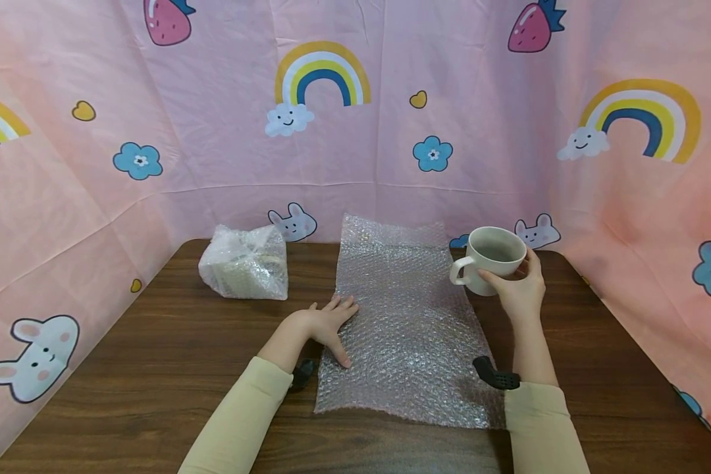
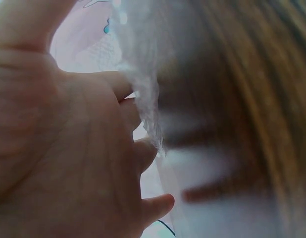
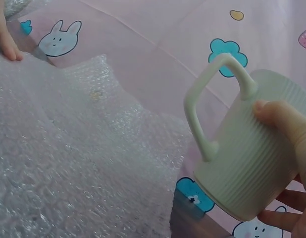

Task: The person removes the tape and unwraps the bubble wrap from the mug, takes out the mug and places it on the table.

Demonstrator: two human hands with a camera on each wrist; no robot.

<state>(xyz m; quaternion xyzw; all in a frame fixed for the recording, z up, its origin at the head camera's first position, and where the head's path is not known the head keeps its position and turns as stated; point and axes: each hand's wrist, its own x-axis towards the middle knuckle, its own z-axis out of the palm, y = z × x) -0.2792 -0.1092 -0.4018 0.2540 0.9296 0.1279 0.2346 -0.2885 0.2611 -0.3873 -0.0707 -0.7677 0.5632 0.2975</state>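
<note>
A pale, ribbed mug (image 1: 487,253) is held up over the table's right side by my right hand (image 1: 521,288), thumb on its near wall and fingers round the far side. Its handle (image 3: 195,106) points left, toward the bubble wrap. A long sheet of bubble wrap (image 1: 411,329) lies across the middle of the table, its far end curling up. My left hand (image 1: 327,324) rests on the sheet's left edge with fingers spread. In the left wrist view, the fingertips meet the plastic edge (image 2: 150,106).
A bundle wrapped in bubble wrap (image 1: 245,263) stands at the back left of the dark wooden table (image 1: 124,375). A pink patterned cloth (image 1: 225,125) hangs behind and along both sides. Black wrist devices (image 1: 496,374) sit at both cuffs.
</note>
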